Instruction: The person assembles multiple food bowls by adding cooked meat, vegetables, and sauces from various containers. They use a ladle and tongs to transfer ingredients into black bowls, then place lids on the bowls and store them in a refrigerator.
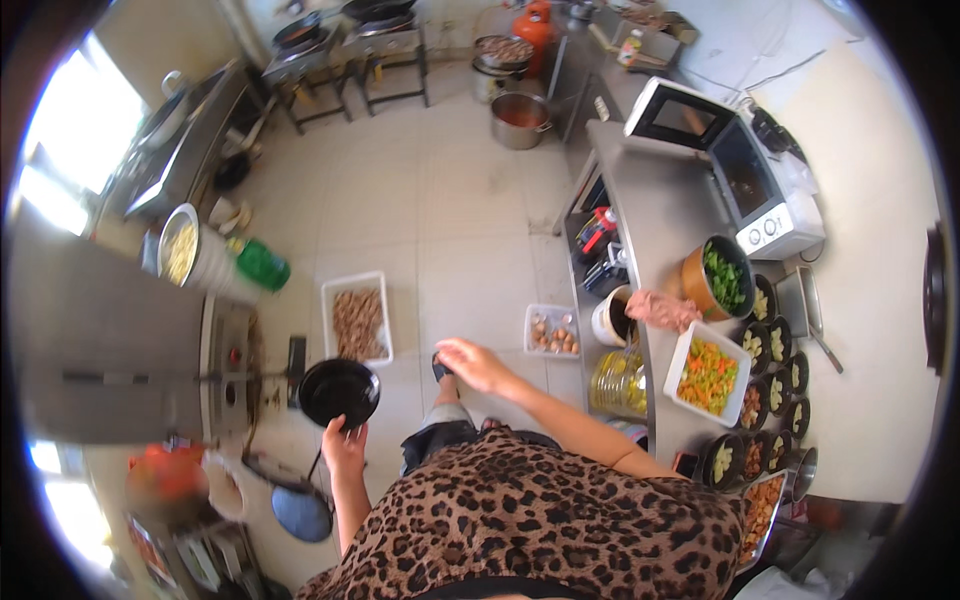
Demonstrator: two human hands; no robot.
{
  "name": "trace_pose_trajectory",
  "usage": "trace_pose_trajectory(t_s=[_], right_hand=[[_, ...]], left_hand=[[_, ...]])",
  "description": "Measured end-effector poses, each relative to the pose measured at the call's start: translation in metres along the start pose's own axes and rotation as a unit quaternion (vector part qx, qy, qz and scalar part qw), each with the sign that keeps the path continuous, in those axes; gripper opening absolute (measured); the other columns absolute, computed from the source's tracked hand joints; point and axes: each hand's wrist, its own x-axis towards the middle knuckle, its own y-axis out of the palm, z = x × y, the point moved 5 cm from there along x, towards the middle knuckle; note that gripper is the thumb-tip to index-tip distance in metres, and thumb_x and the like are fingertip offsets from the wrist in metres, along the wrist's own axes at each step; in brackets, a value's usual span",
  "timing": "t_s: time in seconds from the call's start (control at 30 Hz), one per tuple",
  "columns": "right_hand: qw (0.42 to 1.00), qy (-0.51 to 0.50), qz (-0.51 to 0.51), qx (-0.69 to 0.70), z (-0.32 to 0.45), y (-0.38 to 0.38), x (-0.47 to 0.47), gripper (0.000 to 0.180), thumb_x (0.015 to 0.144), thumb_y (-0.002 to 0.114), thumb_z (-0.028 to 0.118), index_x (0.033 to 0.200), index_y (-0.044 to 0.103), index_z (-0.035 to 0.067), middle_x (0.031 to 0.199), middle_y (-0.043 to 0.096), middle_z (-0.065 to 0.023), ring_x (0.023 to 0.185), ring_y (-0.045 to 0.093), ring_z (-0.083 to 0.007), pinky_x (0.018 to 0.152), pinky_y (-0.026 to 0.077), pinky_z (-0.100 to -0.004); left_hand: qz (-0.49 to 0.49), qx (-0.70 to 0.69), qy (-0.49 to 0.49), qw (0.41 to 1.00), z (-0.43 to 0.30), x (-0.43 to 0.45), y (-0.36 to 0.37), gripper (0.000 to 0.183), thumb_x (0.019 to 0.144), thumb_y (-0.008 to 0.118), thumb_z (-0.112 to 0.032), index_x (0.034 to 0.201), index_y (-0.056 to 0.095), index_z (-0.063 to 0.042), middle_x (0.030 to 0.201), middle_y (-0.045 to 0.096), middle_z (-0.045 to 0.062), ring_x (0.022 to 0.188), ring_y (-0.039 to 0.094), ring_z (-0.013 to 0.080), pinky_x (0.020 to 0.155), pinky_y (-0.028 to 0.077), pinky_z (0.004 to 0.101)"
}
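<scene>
My left hand grips the near rim of a round black bowl, its thumb over the edge and fingers underneath. Only the bowl's dark, glossy inside shows, with no food visible in it. Out over the floor in front of my body, my right hand is held with nothing in it, fingers extended. Below and beyond the bowl, a white plastic tray of brown chopped meat rests on the floor. Right of my right hand, a white tub of eggs also sits on the floor.
At right, a steel counter carries an open microwave, a pot of leafy greens, a tray of chopped vegetables and several filled black bowls. Pots stand on the far floor. A blue-seated stool is by my left arm.
</scene>
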Motion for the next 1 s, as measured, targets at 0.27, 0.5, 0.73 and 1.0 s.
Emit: trace_pose_trajectory(t_s=[0.27,0.5,0.73,1.0], right_hand=[[0.986,0.031,-0.162,0.039,0.014,-0.148,0.162,0.048,0.097,0.047,0.041,0.127,0.051,0.003,0.118,0.059,-0.0153,0.11,0.057,-0.0228,0.094,0.045,-0.0343],[0.871,-0.019,-0.491,-0.012,0.036,-0.366,0.183,0.047,0.095,0.049,0.04,0.125,0.052,0.002,0.121,0.058,-0.0153,0.113,0.056,-0.0272,0.095,0.044,-0.0363],[0.639,0.095,-0.758,-0.09,-0.032,-0.573,0.098,0.028,0.093,0.053,0.03,0.103,0.061,0.005,0.098,0.066,-0.0134,0.091,0.063,-0.0284,0.081,0.049,-0.0372],[0.505,-0.039,-0.86,-0.064,0.046,-0.697,0.13,0.039,0.092,0.059,0.026,0.125,0.052,0.005,0.127,0.051,-0.0126,0.112,0.052,-0.025,0.091,0.042,-0.034]], left_hand=[[0.1,0.291,0.215,0.927,-0.034,0.106,0.344,0.066,0.083,0.06,-0.003,0.14,0.028,-0.011,0.128,0.045,0.008,0.112,0.049,0.0223,0.086,0.046,0.0402],[0.387,0.398,0.224,0.801,0.036,0.172,0.636,0.068,0.082,0.063,-0.003,0.14,0.028,-0.009,0.128,0.045,0.006,0.113,0.047,0.0184,0.092,0.042,0.0342],[0.326,0.385,-0.024,0.863,0.116,0.224,0.745,0.049,0.085,0.06,-0.01,0.13,0.039,-0.009,0.126,0.044,0.01,0.111,0.048,0.0261,0.094,0.042,0.0442],[0.24,0.348,-0.145,0.895,0.145,0.309,0.843,0.039,0.084,0.063,-0.015,0.118,0.047,-0.004,0.118,0.046,0.012,0.11,0.046,0.0276,0.097,0.043,0.0482]])
